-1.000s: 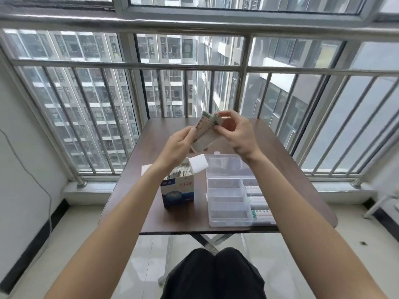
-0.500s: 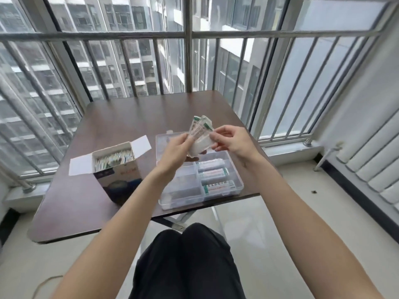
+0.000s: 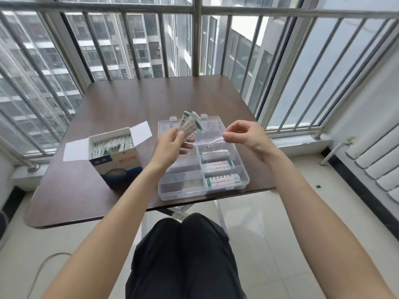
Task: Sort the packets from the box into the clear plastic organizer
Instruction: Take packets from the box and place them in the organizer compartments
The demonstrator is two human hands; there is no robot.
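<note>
Head view, open box (image 3: 114, 152) beside organizer (image 3: 203, 160)

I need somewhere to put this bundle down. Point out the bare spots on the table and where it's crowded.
Bare wood lies across the far half of the table, between the railing and the organizer. Another bare patch lies at the near left, between the box and the table's front edge. It is crowded between the box and the organizer, where the left hand holds the packets.
</note>
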